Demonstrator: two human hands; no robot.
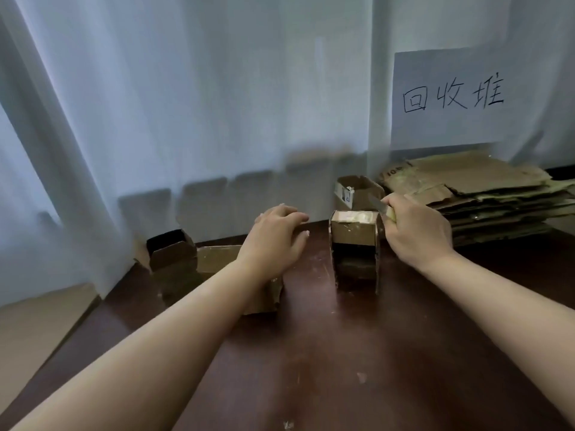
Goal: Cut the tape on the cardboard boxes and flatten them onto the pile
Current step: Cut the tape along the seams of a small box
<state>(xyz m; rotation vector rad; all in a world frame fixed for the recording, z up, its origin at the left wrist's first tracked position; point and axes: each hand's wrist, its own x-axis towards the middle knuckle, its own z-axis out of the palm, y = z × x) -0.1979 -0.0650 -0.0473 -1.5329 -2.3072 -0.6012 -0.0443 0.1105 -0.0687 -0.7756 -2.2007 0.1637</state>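
Nearest the camera, two bare forearms reach out over a dark brown table (357,353), its top scuffed and flecked with pale scraps. The left hand (277,241) hovers palm down, fingers loosely spread and gripping nothing, just above a cardboard box lying on its side (217,259) toward the table's left edge. Touching that box on the left, an open dark-mouthed box (172,250) stands upright at the left edge against the curtain.

At the middle of the table stands the small taped box (354,244), upright, pale tape across its top and its near face gaping open. The right hand (417,231) sits just to its right, fingers wrapped around the yellowish handle of a knife (381,208); the blade angles up and left over the box's top right corner. Whether the blade touches the tape, I cannot tell.

Just behind the taped box, near the far edge, another open box with a label (357,189) waits. At the far right corner, the pile of flattened cardboard (485,197) lies in ragged layers. Above it, a white paper sign (448,98) with handwritten characters hangs on the sheer pale curtain (186,104) that closes off the table's far side.
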